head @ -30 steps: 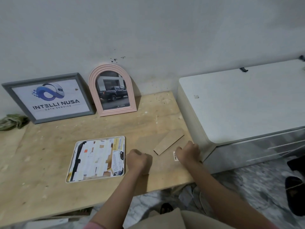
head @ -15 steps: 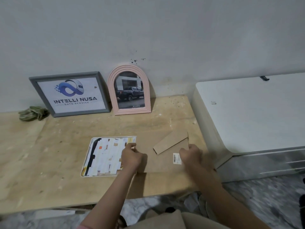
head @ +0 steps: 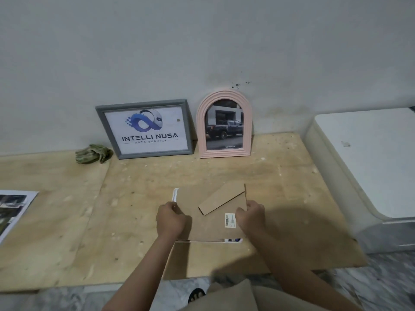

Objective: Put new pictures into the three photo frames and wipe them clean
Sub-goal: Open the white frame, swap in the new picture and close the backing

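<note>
Third photo frame [head: 179, 194], white-edged, face down on the counter [head: 125, 212] near its front edge, brown backing board [head: 208, 230] laid over it with a folded-flat stand [head: 221, 198] and a barcode sticker [head: 230, 219]. Left hand [head: 171, 218] at the board's left edge, right hand [head: 251, 217] at its right edge, fingers of both curled onto the board, apparently pinching it. Probably seating the backing. Best pressed down evenly at both sides, corners squared inside the rim, no forcing; sliver of picture showing at the lower edge, so worth checking for a trapped print. Grey frame [head: 144, 129] and pink arched frame [head: 224, 124] leaning on the wall, already filled. Green cloth [head: 93, 153] beside the grey one, ready for wiping. Loose print [head: 12, 208] at far left.
</note>
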